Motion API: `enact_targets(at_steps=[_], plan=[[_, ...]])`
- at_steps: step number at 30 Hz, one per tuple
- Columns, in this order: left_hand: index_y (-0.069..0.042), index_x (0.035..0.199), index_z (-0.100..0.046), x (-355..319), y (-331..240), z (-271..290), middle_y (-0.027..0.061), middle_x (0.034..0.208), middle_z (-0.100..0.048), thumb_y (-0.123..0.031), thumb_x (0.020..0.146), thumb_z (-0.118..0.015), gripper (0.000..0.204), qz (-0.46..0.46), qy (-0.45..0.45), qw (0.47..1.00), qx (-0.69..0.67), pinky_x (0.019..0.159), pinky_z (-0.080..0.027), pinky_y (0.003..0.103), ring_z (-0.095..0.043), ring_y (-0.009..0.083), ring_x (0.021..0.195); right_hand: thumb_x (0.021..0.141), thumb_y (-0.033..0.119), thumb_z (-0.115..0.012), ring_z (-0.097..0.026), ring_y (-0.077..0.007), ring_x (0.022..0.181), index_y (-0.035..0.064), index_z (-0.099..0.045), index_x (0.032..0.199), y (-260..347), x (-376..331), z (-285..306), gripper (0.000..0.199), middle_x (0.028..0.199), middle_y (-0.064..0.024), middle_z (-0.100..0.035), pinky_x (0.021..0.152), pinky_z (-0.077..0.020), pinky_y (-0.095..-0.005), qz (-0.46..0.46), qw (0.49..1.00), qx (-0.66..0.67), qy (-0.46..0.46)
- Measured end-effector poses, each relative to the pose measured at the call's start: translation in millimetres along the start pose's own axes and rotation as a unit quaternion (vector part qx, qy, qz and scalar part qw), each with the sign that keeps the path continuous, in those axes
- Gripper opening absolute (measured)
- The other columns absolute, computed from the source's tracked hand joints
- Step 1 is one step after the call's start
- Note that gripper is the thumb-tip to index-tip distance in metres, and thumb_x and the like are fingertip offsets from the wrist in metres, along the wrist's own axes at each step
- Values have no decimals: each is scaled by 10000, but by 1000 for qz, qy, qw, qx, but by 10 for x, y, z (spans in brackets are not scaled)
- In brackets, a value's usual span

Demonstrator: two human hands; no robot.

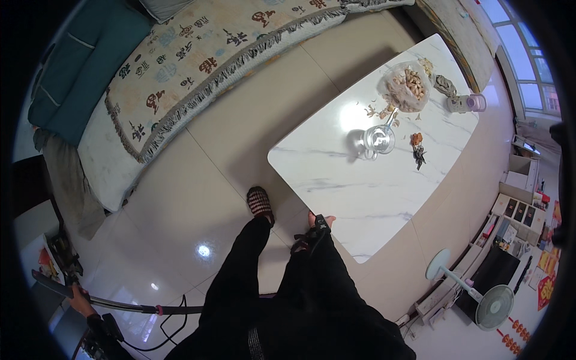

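My left hand (pixel 78 295) is at the lower left, closed around a long dark pole (pixel 129 307) that runs nearly level above the floor, with a black cable (pixel 171 327) hanging under it. My right hand (pixel 321 221), with a black strap across its back, rests on the near edge of the white marble table (pixel 360 192) and holds nothing. My legs are in black trousers, and one foot wears a checked slipper (pixel 260 201) on the tiled floor.
On the table stand a clear glass jug (pixel 378 140), a clear bag of pale snacks (pixel 408 87) with scattered shells, and a small jar (pixel 465 103). A sofa with a patterned fringed throw (pixel 198 60) is at the upper left. A standing fan (pixel 495 306) and shelves are at the lower right.
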State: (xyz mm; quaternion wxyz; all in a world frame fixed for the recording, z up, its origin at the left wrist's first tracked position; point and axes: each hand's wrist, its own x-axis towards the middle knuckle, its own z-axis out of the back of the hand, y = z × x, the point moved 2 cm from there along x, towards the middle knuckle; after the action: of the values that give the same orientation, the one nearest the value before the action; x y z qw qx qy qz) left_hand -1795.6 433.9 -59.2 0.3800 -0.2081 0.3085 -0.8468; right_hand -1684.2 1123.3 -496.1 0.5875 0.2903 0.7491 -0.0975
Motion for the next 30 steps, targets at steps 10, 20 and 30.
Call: enact_targets(at_steps=[10,20,30], plan=[[-46,714,-461,-52,-121,-145,16,561,-439,-162,754,-537,145,4,-25,1000,4,425,-341,220,-409,86,458,791,539,-271,-476,-257,948,95,-436,1092,-775,-18,-415,561,1060,-54,-509,782,-386,-425,-46,998,17,25],[-40,762,-442,-852,-667,-127,28,537,-435,-153,755,-518,136,-46,-21,999,-3,384,-311,221,-391,91,415,835,309,-413,-567,-282,630,-61,-368,1012,482,-301,150,412,828,-181,-542,569,-492,-391,-179,866,-460,83],[-41,719,-432,-3162,-1767,76,17,549,-431,-165,730,-549,171,-211,63,971,-95,400,-331,218,-417,96,452,773,214,-494,-572,-266,652,11,-406,996,3917,-592,1633,314,817,-168,-551,516,-467,-359,-39,952,-300,50]])
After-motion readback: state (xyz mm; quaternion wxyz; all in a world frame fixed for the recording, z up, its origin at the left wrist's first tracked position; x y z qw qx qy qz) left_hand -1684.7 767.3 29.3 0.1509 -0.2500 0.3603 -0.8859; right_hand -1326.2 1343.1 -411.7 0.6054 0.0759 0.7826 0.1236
